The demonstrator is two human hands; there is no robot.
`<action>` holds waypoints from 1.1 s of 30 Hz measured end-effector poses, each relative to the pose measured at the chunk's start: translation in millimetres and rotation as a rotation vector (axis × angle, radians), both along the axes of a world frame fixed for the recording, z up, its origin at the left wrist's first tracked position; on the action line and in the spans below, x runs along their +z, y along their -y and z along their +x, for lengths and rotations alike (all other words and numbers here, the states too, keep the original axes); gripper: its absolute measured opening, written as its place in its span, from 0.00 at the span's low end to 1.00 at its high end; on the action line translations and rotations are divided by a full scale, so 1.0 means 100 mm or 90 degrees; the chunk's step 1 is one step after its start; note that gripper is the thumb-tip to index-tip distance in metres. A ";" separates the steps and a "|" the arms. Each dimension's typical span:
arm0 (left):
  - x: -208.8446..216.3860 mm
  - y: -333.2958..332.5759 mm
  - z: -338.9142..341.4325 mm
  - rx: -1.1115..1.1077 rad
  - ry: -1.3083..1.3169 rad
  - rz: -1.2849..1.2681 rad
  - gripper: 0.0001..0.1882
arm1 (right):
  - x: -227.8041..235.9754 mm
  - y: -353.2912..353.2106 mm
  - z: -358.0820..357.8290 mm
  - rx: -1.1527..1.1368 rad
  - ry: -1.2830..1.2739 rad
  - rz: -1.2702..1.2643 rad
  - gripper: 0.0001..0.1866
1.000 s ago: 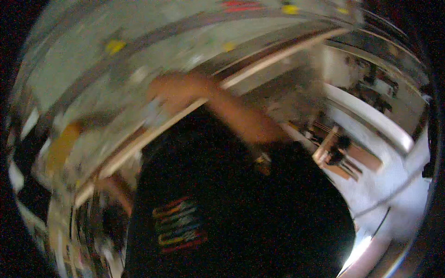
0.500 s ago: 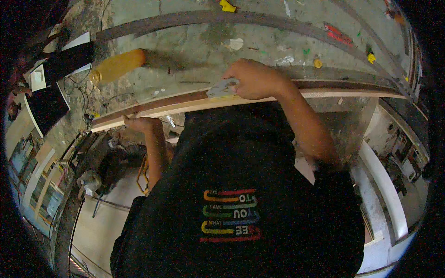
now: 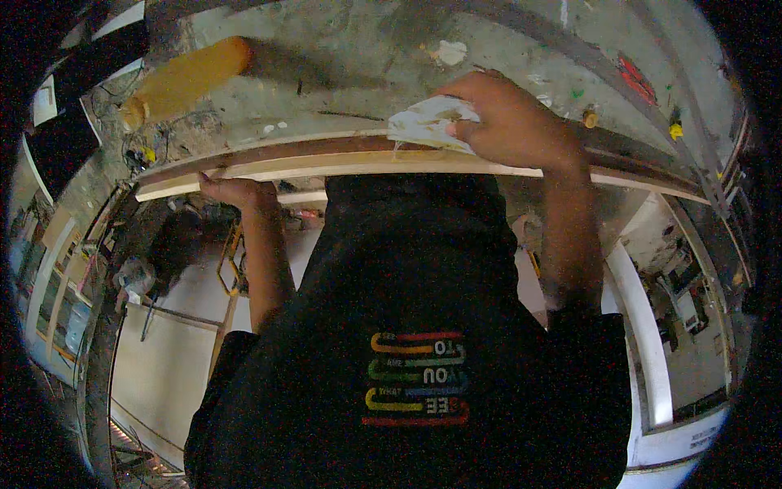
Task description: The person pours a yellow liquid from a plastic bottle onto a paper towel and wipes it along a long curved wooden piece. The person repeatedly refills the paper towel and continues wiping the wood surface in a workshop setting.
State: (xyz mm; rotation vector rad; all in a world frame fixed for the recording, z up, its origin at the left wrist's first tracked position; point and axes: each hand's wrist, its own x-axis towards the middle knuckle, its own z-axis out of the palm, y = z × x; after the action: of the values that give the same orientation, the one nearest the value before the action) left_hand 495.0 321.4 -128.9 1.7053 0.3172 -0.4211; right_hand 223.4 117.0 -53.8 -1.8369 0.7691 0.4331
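Your right hand [image 3: 521,122] grips a whitish sheet [image 3: 428,122] over the wooden strip [image 3: 342,163]; your left hand [image 3: 238,192], grip unclear, touches the strip's near edge.

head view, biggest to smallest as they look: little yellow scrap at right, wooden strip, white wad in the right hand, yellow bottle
1. Wooden strip, longest by far
2. Yellow bottle
3. White wad, partly hidden
4. Yellow scrap, tiny
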 end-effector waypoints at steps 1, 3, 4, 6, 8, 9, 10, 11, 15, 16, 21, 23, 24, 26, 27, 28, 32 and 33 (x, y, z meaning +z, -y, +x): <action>0.01 0.01 0.00 0.004 -0.013 0.002 0.31 | -0.04 -0.01 0.07 0.040 -0.008 0.010 0.20; -0.02 0.00 0.01 -0.027 -0.021 -0.041 0.32 | -0.12 -0.05 0.21 0.085 -0.022 0.033 0.20; -0.03 -0.03 0.02 -0.036 -0.025 -0.062 0.32 | -0.17 -0.08 0.27 0.092 -0.028 0.046 0.20; -0.08 -0.10 0.03 -0.030 -0.026 -0.043 0.34 | -0.24 -0.09 0.33 0.114 -0.018 0.076 0.20; -0.13 -0.17 0.03 -0.020 -0.014 -0.010 0.35 | -0.30 -0.06 0.35 0.127 0.016 0.094 0.20; -0.14 -0.18 0.10 -0.002 -0.109 -0.117 0.35 | -0.31 -0.06 0.36 0.127 0.044 0.113 0.21; -0.15 -0.20 0.11 -0.014 -0.098 -0.116 0.35 | -0.30 -0.07 0.39 0.113 0.074 0.119 0.21; -0.15 -0.20 0.14 -0.017 -0.084 -0.105 0.35 | -0.29 -0.08 0.42 0.101 0.104 0.122 0.21; -0.09 -0.13 0.12 -0.009 -0.084 -0.120 0.35 | -0.16 -0.18 0.73 0.120 0.144 0.185 0.25; -0.06 -0.11 0.10 -0.019 -0.041 -0.103 0.35 | -0.12 -0.22 0.82 0.101 0.166 0.187 0.26; -0.07 -0.05 -0.02 0.061 0.061 0.023 0.32 | -0.11 0.27 0.72 -0.020 0.131 0.075 0.26; -0.13 -0.09 0.03 0.040 0.104 0.041 0.32 | -0.18 0.44 0.68 -0.030 0.148 0.016 0.25; -0.16 -0.11 0.06 0.033 0.118 0.040 0.32 | -0.19 0.47 0.65 -0.006 0.116 0.019 0.25; -0.21 -0.19 0.13 0.033 0.035 -0.073 0.33 | -0.24 0.39 0.67 0.046 0.104 0.007 0.25; -0.24 -0.23 0.15 0.072 -0.011 -0.091 0.33 | -0.27 0.29 0.72 0.084 0.062 0.046 0.25; -0.26 -0.26 0.16 0.040 0.012 -0.110 0.33 | -0.32 0.13 0.80 0.121 0.071 0.069 0.24; -0.26 -0.25 0.15 0.099 -0.015 -0.167 0.39 | -0.43 -0.20 0.96 0.112 0.053 0.132 0.24; -0.25 -0.22 0.13 0.094 -0.020 -0.208 0.40 | -0.45 -0.21 0.98 0.098 0.068 0.130 0.25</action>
State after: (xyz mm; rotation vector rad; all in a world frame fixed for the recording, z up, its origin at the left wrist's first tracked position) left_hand 508.4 343.6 -153.5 1.3478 0.3726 -0.3690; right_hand 321.6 138.0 -99.1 -1.7183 0.4935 0.4895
